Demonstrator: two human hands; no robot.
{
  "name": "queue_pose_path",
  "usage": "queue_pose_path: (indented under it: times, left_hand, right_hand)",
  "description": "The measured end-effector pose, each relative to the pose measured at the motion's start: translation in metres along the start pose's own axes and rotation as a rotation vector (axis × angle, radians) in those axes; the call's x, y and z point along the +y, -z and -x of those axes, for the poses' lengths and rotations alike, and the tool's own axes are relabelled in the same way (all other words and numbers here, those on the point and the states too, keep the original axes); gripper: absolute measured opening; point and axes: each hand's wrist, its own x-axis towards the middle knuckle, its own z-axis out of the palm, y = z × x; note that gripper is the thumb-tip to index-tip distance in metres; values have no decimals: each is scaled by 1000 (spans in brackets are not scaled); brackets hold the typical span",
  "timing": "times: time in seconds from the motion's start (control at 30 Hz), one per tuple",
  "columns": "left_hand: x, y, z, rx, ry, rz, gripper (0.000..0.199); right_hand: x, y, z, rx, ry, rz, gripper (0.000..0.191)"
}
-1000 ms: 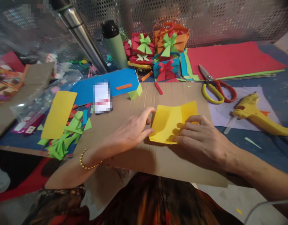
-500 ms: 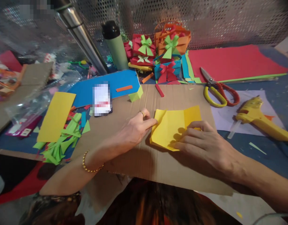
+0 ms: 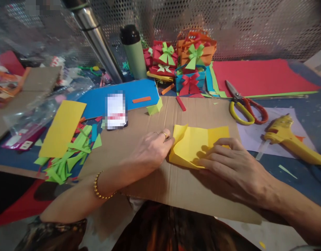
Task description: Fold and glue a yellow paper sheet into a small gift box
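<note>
A sheet of yellow paper (image 3: 195, 139) with creases and raised edges lies on the brown cardboard (image 3: 150, 177) before me. My right hand (image 3: 233, 164) grips its right side and near edge, with the thumb hidden. At the left edge of the paper, my left hand (image 3: 155, 146) has its fingers curled and its thumb tip against the raised flap; a ring and a beaded bracelet show on this arm. Right of the sheet lie scissors (image 3: 242, 108) with yellow and red handles, and a yellow glue gun (image 3: 285, 134).
Behind stand small paper bags with bows (image 3: 190, 82), a green bottle (image 3: 134, 52) and a steel flask (image 3: 100, 42). Red sheets (image 3: 262, 76) are stacked at back right. Leftward lie a phone (image 3: 115, 111), green paper scraps (image 3: 61, 169) and a yellow strip (image 3: 62, 129).
The whole view has shifted slightly. My left thumb has drawn back a little towards the paper's left edge. My right hand keeps its place on the paper.
</note>
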Motion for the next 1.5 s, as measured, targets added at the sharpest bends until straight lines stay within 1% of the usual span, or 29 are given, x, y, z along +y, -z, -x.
queue_pose_path:
  times: [0.1, 0.17, 0.33, 0.37, 0.43, 0.5, 0.53, 0.57, 0.6, 0.67, 0.7, 0.73, 0.8, 0.83, 0.9, 0.93, 1.0, 1.07, 1.17, 1.23, 1.37, 1.43, 1.5]
  left_hand:
    - [0, -4, 0, 48, -25, -27, 28]
    - [0, -7, 1, 49, -19, -1, 28]
    - [1, -14, 1, 125, 56, 58, 22]
    - [1, -14, 1, 125, 50, 63, 21]
    - [0, -11, 1, 87, 15, 70, 19]
    - [-1, -7, 0, 59, -11, 72, 19]
    - [-1, -4, 0, 53, -16, 75, 20]
    - [-1, -2, 0, 43, -18, 81, 20]
    - [-2, -1, 0, 34, -19, 90, 21]
    - [-2, -1, 1, 36, -32, 98, 22]
    - [-2, -2, 2, 53, -37, 92, 22]
    - [-2, -4, 3, 76, -38, 83, 23]
    - [-3, -7, 5, 129, -30, 64, 22]
    - [-3, -9, 7, 137, -26, 60, 22]
    - [-3, -10, 9, 116, -25, 72, 21]
    - [-3, -9, 9, 101, -29, 81, 21]
    - [-3, -7, 9, 84, -27, 94, 21]
    - [-2, -4, 8, 108, -27, 98, 23]
    - [1, 2, 5, 99, -33, 116, 26]
    - [2, 5, 6, 65, -38, 127, 26]
    - [3, 6, 11, 2, -57, 142, 27]
    - [4, 6, 13, -2, -86, 140, 26]
    - [5, 6, 14, 12, -145, 122, 25]
  right_hand:
    - [0, 3, -3, -23, 9, -5, 5]
    - [0, 3, -4, -19, -5, -7, 8]
    - [1, 0, -2, -21, -37, -18, 11]
    - [1, 0, -2, -27, -38, -17, 9]
    - [1, 2, -2, -34, -39, -14, 9]
    - [2, 9, 0, -9, -48, -20, 21]
    - [3, 15, 1, 31, -76, -22, 25]
    - [5, 21, 3, 97, -142, -5, 26]
    - [9, 27, 5, 174, -254, 46, 25]
    - [19, 40, 10, 283, -543, 178, 23]
    - [26, 44, 12, 260, -671, 228, 27]
    - [33, 47, 14, 170, -726, 165, 34]
    - [45, 49, 15, -17, -730, -101, 48]
    - [48, 47, 15, -100, -734, -235, 53]
    - [51, 42, 12, -184, -755, -428, 56]
    - [49, 39, 10, -187, -770, -483, 55]
    - [44, 34, 5, -150, -790, -532, 54]
    - [38, 31, 1, -119, -784, -539, 55]
    - [32, 29, -2, -125, -758, -565, 54]
    - [31, 27, -2, -130, -754, -589, 48]
    - [32, 23, 0, -136, -739, -527, 33]
    - [31, 22, 1, -136, -701, -470, 27]
    - [30, 22, 0, -132, -659, -429, 24]
